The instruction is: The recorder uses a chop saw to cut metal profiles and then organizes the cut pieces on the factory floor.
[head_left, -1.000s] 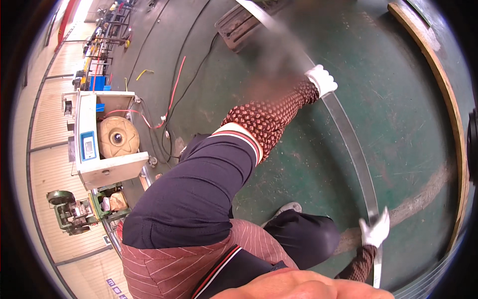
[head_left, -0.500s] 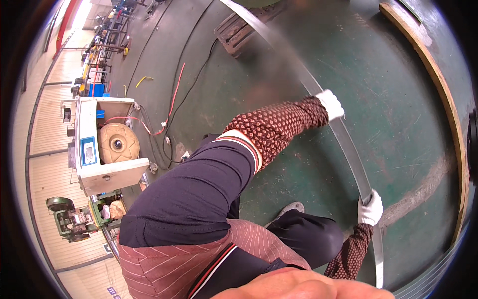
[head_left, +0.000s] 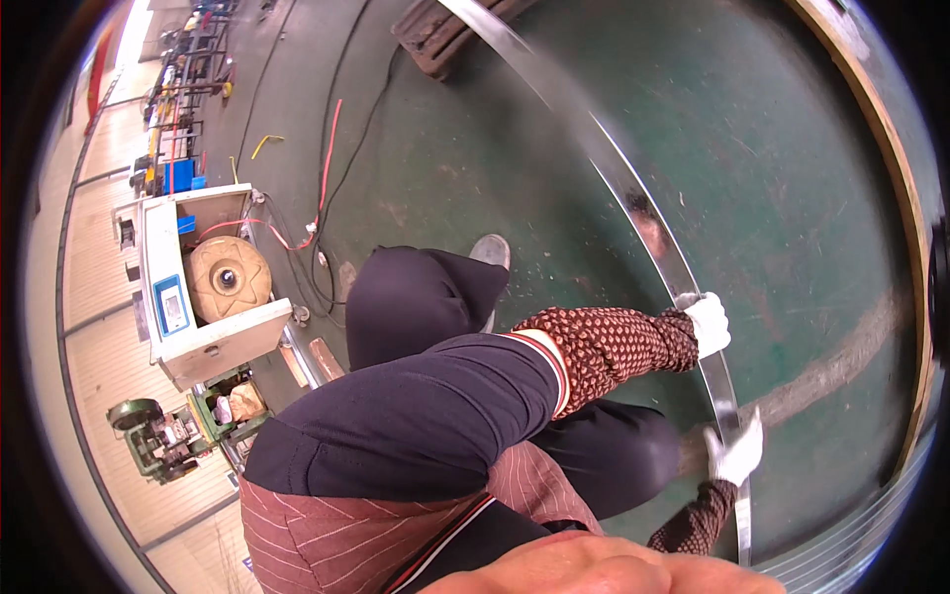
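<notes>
While I hold the long, flat, mirror-shiny metal strip point(head_left: 666, 252) in my white-gloved left hand point(head_left: 708, 325), my white-gloved right hand point(head_left: 735, 453) spreads wide, thumb apart, at its lower stretch, above scuffed green flooring point(head_left: 811, 218).

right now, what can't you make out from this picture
- Far end of the metal strip: head view, cut off by the top edge.
- Strip's upper stretch: head view, partly lost in a blurred smudge.
- Left hand's contact with the strip: head view, covered by the hand itself.
- Rest of the slotted block: head view, cut off by the top edge.
- Blue-framed panel's display: head view, too small to read.
</notes>
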{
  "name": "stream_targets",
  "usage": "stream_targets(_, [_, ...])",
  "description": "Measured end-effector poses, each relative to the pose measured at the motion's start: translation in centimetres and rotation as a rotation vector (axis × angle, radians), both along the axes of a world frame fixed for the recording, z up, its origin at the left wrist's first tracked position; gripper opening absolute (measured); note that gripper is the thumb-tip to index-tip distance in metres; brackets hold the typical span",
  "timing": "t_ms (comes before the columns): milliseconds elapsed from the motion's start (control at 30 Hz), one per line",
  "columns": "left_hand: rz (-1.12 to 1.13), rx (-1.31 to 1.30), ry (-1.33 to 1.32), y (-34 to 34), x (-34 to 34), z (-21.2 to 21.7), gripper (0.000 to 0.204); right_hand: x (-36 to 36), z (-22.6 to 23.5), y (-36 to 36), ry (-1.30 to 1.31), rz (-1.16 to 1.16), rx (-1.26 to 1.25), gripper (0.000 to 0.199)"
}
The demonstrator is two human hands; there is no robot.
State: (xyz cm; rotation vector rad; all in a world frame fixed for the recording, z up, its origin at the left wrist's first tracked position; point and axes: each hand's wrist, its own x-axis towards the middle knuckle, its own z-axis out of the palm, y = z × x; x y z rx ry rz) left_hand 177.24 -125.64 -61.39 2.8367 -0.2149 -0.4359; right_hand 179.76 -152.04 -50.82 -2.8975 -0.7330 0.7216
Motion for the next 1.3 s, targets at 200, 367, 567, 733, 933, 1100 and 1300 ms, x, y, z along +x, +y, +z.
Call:
stream_targets(200, [-0.079,-0.284,-0.251,2.5,-1.9,-0.7,0.012,-1.2,-5.6,11.6,0.008,0.025,-0.015,0.074])
stream_targets(367, [-0.306,-0.278,-0.084,14.7,1.4,8.6,0.08,-0.8,-5.6,9.2,-0.136,0.013,0.096,0.04])
stream_targets(567, [0.233,0.412,0.255,32.9,-2.6,8.0,0.024,-1.0,-5.8,9.8,-0.157,0.088,0.182,0.04])
stream_targets(733, [0.138,0.413,0.108,32.6,-2.4,5.1,0.022,-0.6,-5.3,6.7,-0.132,0.041,0.17,0.032])
stream_targets(933, [-0.004,0.214,-0.027,25.5,-1.1,5.7,0.015,0.5,-6.8,-2.7,-0.366,0.094,0.163,0.027])
stream_targets(1100, [-0.051,0.029,-0.062,17.1,0.4,3.7,0.017,1.4,-6.4,-9.9,-0.139,-0.21,-0.3,0.048])
stream_targets(1300, [-0.009,0.072,-0.041,10.9,1.0,1.3,0.004,5.1,0.2,-1.1,0.169,0.068,-0.626,0.111])
